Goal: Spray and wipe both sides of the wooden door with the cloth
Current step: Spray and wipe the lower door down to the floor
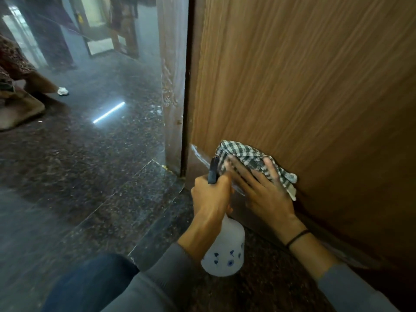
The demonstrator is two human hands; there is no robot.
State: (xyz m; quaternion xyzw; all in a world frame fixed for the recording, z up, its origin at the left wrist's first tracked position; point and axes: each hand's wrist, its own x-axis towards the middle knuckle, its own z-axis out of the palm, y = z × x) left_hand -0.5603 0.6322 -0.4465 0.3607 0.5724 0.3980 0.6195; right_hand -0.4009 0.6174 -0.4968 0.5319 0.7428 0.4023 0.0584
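Observation:
The wooden door [304,82] fills the right of the view, its left edge standing next to a worn frame post [172,86]. My right hand [263,190] presses a green-and-white checked cloth [245,155] flat against the door's lower part with spread fingers. My left hand [212,194] grips the neck of a white spray bottle [227,251] with a dark trigger head [213,170], just left of the cloth. The bottle hangs below my fist, above the floor.
Dark polished stone floor [90,165] spreads to the left, with a raised threshold step [139,210] by the door. A person's foot and patterned clothing [20,70] are at far left, a crumpled white scrap [63,91] nearby. My knee in blue jeans [90,284] is at the bottom.

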